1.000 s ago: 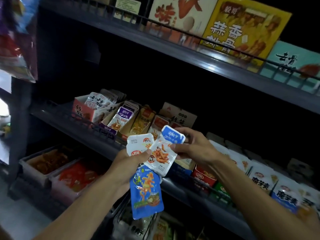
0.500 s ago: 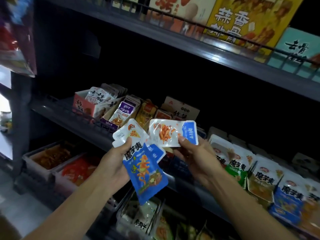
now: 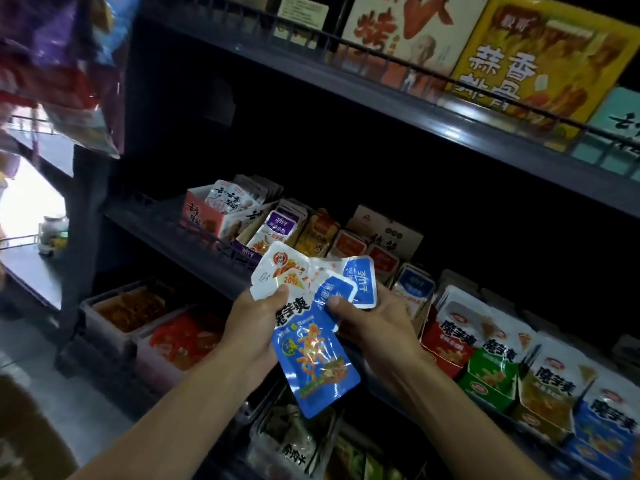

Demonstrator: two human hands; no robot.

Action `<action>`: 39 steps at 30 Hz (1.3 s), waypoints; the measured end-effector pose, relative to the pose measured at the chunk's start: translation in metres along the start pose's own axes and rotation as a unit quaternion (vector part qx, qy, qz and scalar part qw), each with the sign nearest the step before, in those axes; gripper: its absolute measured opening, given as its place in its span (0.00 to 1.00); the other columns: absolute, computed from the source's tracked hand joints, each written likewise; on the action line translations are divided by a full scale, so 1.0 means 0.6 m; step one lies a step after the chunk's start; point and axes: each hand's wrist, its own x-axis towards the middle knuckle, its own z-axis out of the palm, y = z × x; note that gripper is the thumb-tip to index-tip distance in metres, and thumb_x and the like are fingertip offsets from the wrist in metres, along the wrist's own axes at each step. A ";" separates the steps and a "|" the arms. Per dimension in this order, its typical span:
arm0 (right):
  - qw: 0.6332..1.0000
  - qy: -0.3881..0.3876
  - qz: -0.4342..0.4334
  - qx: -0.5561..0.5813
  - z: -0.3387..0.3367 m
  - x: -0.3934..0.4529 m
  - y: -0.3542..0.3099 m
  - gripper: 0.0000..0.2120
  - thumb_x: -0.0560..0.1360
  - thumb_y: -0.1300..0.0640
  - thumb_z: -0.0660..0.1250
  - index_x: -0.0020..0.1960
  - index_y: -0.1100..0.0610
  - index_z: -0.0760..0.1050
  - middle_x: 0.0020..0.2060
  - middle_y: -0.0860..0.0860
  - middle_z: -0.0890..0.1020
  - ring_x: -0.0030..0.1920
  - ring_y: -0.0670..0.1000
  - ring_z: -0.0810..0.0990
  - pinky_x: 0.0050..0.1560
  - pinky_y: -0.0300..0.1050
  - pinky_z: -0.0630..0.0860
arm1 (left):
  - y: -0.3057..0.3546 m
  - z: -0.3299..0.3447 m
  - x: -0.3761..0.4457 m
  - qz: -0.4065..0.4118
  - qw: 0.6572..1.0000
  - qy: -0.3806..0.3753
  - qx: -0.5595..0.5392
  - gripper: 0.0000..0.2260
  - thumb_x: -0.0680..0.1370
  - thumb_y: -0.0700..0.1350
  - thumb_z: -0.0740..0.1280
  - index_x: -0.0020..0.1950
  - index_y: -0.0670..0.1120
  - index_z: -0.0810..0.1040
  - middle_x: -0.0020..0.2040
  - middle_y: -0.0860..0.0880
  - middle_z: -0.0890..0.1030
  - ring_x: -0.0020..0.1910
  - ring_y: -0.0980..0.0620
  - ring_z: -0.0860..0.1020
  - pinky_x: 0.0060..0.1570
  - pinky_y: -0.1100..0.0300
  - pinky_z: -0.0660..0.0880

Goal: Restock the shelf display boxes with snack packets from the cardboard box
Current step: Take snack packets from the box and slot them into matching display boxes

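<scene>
I see the dark metal shelving unit (image 3: 363, 95) filling most of the view, with three tiers visible. Along the front edge of the top shelf stand big cartons behind a wire rail: a yellow carton (image 3: 540, 57) with large white characters, a white and orange carton (image 3: 405, 29) to its left, and a teal one (image 3: 616, 129) at the right edge. On the middle shelf (image 3: 166, 233) a row of open display boxes runs along the front edge. At the left end is a pink and white display box (image 3: 207, 220) with white packets upright in it, then a purple display box (image 3: 273, 233), then orange and red packets further right. Toward the right end I see a red display box (image 3: 446, 351), a green display box (image 3: 491, 379) and more boxes of white packets beside them. On the lowest tier, at its left end, sit clear tubs (image 3: 128, 306) of reddish and orange food. A brown cardboard box (image 3: 31, 427) shows at the bottom left corner of the view, on the floor.

My left hand (image 3: 256, 327) grips a fan of snack packets in front of the middle shelf's front edge: a long blue packet (image 3: 315, 362) hanging downward and a white packet (image 3: 277, 275) with a 20% sticker, thumb pressed over them. My right hand (image 3: 374, 323) pinches a smaller white and blue packet (image 3: 356, 282), which overlaps the ones in the left hand, its thumb on the front face. Both hands are close together, nearly touching.
</scene>
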 end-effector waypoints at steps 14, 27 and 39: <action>0.951 -0.075 -0.034 -0.296 -0.061 -0.004 -0.098 0.14 0.75 0.63 0.70 0.59 0.54 0.74 0.47 0.51 0.86 0.45 0.49 0.86 0.42 0.40 0.82 | 0.020 -0.008 -0.004 -0.007 0.979 0.084 0.188 0.16 0.83 0.37 0.55 0.54 0.49 0.82 0.51 0.41 0.83 0.45 0.44 0.82 0.43 0.49 0.79; 0.965 -0.072 -0.010 -0.252 -0.065 0.009 -0.106 0.12 0.73 0.63 0.71 0.56 0.57 0.76 0.45 0.53 0.86 0.47 0.55 0.86 0.44 0.48 0.84 | 0.006 -0.007 -0.002 0.023 0.957 -0.145 0.248 0.02 0.78 0.42 0.69 0.48 0.44 0.81 0.44 0.46 0.86 0.41 0.52 0.84 0.39 0.61 0.79; 0.970 -0.027 -0.012 -0.240 -0.098 0.021 -0.104 0.08 0.78 0.59 0.66 0.53 0.64 0.75 0.41 0.53 0.87 0.42 0.49 0.86 0.36 0.36 0.78 | -0.030 0.012 0.013 -0.010 0.974 -0.150 0.168 0.19 0.66 0.49 0.74 0.56 0.45 0.83 0.49 0.43 0.86 0.49 0.47 0.85 0.47 0.55 0.80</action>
